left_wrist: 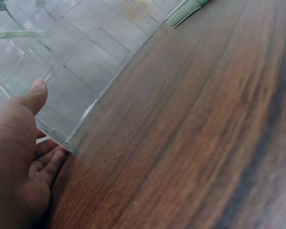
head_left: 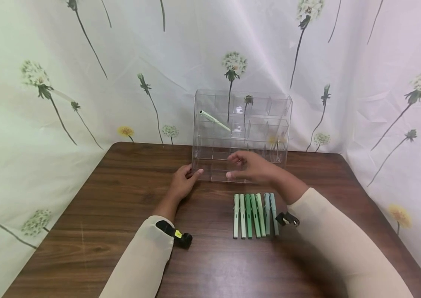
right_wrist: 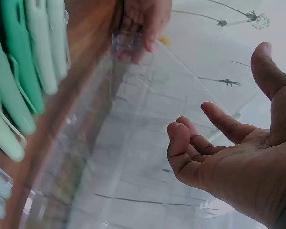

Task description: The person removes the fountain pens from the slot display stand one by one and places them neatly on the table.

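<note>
A clear plastic organizer [head_left: 259, 142] with stepped rows of compartments stands at the back of the table. My left hand [head_left: 182, 184] grips its lower left corner; in the left wrist view the thumb [left_wrist: 36, 95] lies over the side wall and the fingers are on the outer side. A pale green pen [head_left: 214, 121] leans slanted in the upper left part of the organizer. My right hand [head_left: 257, 167] hovers before the lower compartments, fingers loosely bent and thumb apart, with nothing held. Several capped pens [head_left: 248, 215], pale green, green and bluish, lie side by side in front.
The dark wooden table [head_left: 121, 231] reaches back to a white curtain [head_left: 113, 74] printed with dandelions, which hangs close behind the organizer and along both sides. A black wrist camera [head_left: 183, 240] is strapped over the left sleeve, another [head_left: 288, 219] over the right.
</note>
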Action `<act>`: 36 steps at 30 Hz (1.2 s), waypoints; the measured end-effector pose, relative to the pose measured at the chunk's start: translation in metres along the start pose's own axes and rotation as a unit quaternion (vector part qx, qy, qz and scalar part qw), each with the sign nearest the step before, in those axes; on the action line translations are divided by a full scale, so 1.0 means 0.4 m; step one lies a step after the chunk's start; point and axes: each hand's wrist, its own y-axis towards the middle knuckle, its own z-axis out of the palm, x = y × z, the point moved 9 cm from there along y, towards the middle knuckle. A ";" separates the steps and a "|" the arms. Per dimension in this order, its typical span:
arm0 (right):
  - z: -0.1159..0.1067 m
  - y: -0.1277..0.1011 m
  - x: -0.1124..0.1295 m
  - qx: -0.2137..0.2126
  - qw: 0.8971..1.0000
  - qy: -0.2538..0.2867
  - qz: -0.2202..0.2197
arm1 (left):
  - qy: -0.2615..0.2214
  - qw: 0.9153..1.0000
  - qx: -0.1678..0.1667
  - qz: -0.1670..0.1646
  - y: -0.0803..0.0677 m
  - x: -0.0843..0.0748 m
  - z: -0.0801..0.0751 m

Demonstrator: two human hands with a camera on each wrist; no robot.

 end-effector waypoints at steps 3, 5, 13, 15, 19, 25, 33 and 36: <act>-0.029 0.014 0.018 -0.012 1.000 -0.012 -0.005 | 0.003 1.000 0.000 -0.002 0.001 0.004 0.002; -0.049 0.024 0.028 -0.022 1.000 -0.009 -0.005 | 0.006 1.000 0.000 -0.002 0.001 0.006 0.003; -0.104 0.077 0.066 -0.056 0.998 0.029 -0.015 | 0.013 1.000 0.002 -0.007 0.000 0.008 -0.002; -0.115 0.089 0.073 -0.064 0.997 0.026 -0.016 | 0.013 1.000 0.004 -0.009 0.000 0.008 -0.001; -0.141 0.115 0.077 -0.081 0.996 0.032 -0.014 | 0.017 1.000 0.006 -0.009 0.000 0.007 0.001; -0.177 0.148 0.078 -0.105 0.992 0.069 -0.010 | 0.015 1.000 0.003 -0.004 0.002 0.003 0.000; -0.192 0.199 0.078 -0.128 0.990 0.063 -0.005 | 0.010 1.000 0.003 -0.005 0.001 0.006 0.000; -0.187 0.213 0.078 -0.134 0.989 0.071 -0.002 | 0.011 1.000 0.005 -0.007 0.000 0.007 0.000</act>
